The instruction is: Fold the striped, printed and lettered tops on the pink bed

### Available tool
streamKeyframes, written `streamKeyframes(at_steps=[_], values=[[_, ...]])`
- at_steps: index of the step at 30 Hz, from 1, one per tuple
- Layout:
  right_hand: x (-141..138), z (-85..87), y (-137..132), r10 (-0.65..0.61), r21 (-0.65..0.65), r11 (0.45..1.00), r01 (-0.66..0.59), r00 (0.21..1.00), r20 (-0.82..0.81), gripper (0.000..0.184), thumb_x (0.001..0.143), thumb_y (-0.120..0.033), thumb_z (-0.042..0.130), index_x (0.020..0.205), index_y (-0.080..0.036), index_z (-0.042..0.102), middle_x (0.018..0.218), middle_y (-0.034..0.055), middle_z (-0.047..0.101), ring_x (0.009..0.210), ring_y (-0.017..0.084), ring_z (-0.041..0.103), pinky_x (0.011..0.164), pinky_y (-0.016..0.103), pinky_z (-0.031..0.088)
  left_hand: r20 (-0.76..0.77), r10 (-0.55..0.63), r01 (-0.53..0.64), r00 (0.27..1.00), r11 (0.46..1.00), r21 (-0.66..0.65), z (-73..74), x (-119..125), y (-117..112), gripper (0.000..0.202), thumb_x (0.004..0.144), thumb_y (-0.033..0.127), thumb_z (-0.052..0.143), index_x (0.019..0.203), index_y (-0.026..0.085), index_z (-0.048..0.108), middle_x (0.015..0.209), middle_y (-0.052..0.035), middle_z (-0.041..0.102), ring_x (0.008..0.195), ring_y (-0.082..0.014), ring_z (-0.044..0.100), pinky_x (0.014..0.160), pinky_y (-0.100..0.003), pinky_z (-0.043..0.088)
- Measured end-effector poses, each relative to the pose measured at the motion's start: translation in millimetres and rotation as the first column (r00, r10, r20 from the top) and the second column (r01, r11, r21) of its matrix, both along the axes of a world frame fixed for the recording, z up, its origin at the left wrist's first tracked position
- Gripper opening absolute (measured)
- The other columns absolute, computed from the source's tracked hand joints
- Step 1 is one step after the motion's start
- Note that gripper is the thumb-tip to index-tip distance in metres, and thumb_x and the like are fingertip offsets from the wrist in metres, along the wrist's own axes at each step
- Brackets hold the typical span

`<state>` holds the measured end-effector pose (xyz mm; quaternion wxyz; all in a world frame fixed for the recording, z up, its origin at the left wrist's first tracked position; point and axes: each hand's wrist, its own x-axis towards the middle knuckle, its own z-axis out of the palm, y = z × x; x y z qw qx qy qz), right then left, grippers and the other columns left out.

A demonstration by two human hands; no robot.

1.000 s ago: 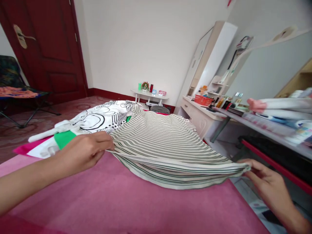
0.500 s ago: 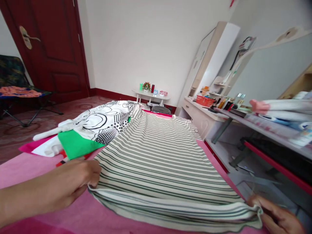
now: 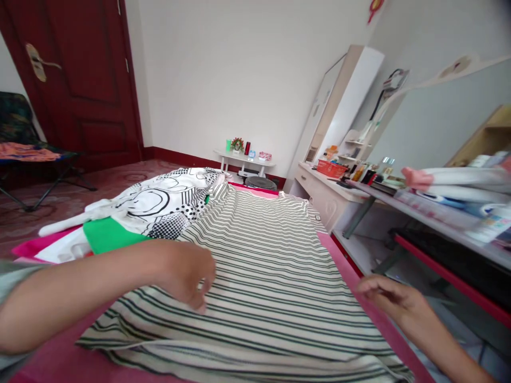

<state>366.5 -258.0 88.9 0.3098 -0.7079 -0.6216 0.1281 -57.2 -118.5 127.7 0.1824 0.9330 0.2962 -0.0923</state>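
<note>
- Left hand [image 3: 187,276] lies palm-down on the striped shirt [image 3: 271,276], fingers loosely curled, fingertips on the fabric, nothing pinched.
- Right hand [image 3: 393,300] hovers empty, fingers slack and half spread, just off the shirt's right hem at the bed's edge.
- Shirt is spread flat along the pink bed [image 3: 51,367], its near hem at the bottom of the view and its right side running close to the bed's right edge.
- Open bedding shows only at the near left corner.
- On the left, a black-and-white patterned garment [image 3: 167,199] and a green cloth [image 3: 106,234] crowd the shirt's far left side.
- On the right, a cluttered desk [image 3: 439,221] stands close beside the bed, a narrow gap between.
</note>
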Motion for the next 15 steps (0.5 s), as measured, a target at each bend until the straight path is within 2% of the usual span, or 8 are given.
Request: streamKeyframes(at_steps=[1,3,5,7,10,13,15], values=[[-17,3.7,19,0.06,-0.006,0.998,-0.06,0.998,0.003,0.029,0.074,-0.05,0.055,0.076,-0.026,0.07,0.086,0.0084,0.07,0.081,0.027,0.064,0.076,0.04,0.051,0.012,-0.004,0.003,1.0,0.999,0.047,2.1,23,12,0.02,0.063,0.038,0.07,0.078,0.025,0.073,0.072,-0.003,0.07,0.063,-0.0226,0.062,0.054,-0.029,0.044],[-52,4.8,58,0.221,-0.006,0.975,-0.221,0.974,0.056,0.026,0.078,-0.043,0.054,0.088,-0.025,0.07,0.098,0.0068,0.069,0.094,0.026,0.063,0.087,0.039,0.049,0.054,0.009,-0.017,0.999,0.988,0.155,-3.5,68,37,0.029,0.068,0.04,0.067,0.091,0.023,0.072,0.093,-0.0079,0.07,0.084,-0.0282,0.065,0.07,-0.035,0.049],[-83,-2.8,92,0.348,-0.021,0.937,-0.348,0.931,0.113,0.031,0.078,-0.036,0.056,0.104,-0.024,0.067,0.114,0.007,0.065,0.108,0.025,0.058,0.099,0.041,0.043,0.125,0.054,-0.083,0.991,0.967,0.241,-20.3,106,63,0.039,0.076,0.036,0.06,0.111,0.021,0.065,0.113,-0.0118,0.065,0.103,-0.0306,0.061,0.084,-0.039,0.047],[-106,-16.5,118,0.426,-0.058,0.904,-0.423,0.893,0.143,0.042,0.078,-0.033,0.059,0.118,-0.021,0.061,0.125,0.0088,0.06,0.116,0.025,0.053,0.104,0.041,0.039,0.225,0.13,-0.186,0.966,0.95,0.25,-44.2,133,88,0.053,0.082,0.039,0.053,0.131,0.018,0.05,0.133,-0.0155,0.052,0.118,-0.0306,0.053,0.093,-0.039,0.043],[-121,-38.7,143,0.468,-0.066,0.884,-0.464,0.866,0.179,0.046,0.077,-0.031,0.062,0.122,-0.017,0.058,0.128,0.0112,0.057,0.119,0.025,0.051,0.104,0.041,0.038,0.298,0.286,-0.358,0.911,0.906,0.227,-82.8,153,119,0.069,0.087,0.05,0.044,0.144,0.012,0.03,0.148,-0.0193,0.031,0.134,-0.0322,0.033,0.106,-0.045,0.031],[-111,-50.6,160,0.435,-0.016,0.899,-0.438,0.89,0.138,0.031,0.08,-0.031,0.059,0.109,-0.02,0.065,0.115,0.0077,0.065,0.108,0.023,0.058,0.096,0.039,0.044,0.322,0.358,-0.441,0.877,0.864,0.242,-112.8,156,138,0.07,0.091,0.056,0.025,0.144,0.012,0.029,0.152,-0.0172,0.022,0.141,-0.0335,0.015,0.112,-0.053,0.013],[-91,-51.0,175,0.368,0.029,0.928,-0.371,0.927,0.064,0.024,0.083,-0.032,0.053,0.1,-0.021,0.067,0.1,0.0049,0.069,0.093,0.02,0.063,0.087,0.036,0.049,0.332,0.37,-0.459,0.868,0.853,0.248,-123.9,156,145,0.074,0.09,0.061,0.019,0.145,0.014,0.03,0.154,-0.0139,0.019,0.142,-0.0329,0.01,0.113,-0.053,0.008]])
